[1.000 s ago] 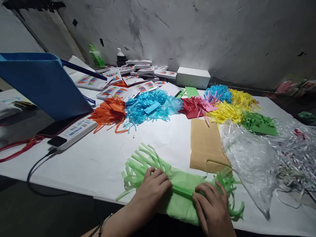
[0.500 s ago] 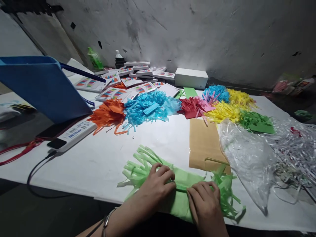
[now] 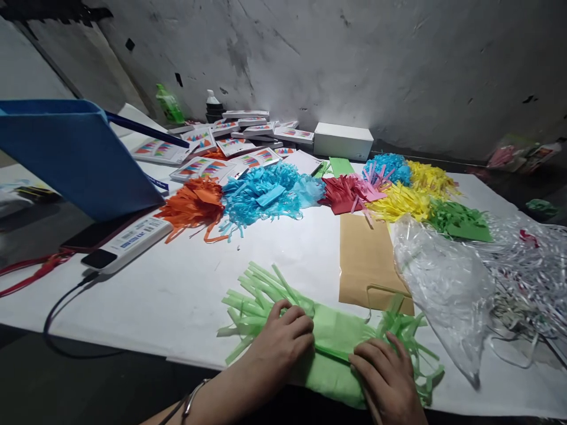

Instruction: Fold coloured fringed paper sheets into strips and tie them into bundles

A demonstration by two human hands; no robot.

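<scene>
Down at the near edge of the white counter (image 3: 177,301), the green fringed paper (image 3: 343,327) lies under 2 hands, and the gap between them just got wider. Right hand (image 3: 390,375) slid outward, so more of the creased band shows. Looks to me like the fold's being worked along its length. Grip's narrow on each side: left hand (image 3: 287,333) and right hand both have bent fingers holding the fold, though the left thumb's hidden.

Brown sheet (image 3: 367,260) sits just beyond, beside a clear plastic bag (image 3: 443,295). Behind are fringed bundles, orange (image 3: 190,203) and blue (image 3: 266,192) included, plus 1 white box (image 3: 343,141) by a scuffed grey wall (image 3: 398,59). Kinda dim at the edges.
</scene>
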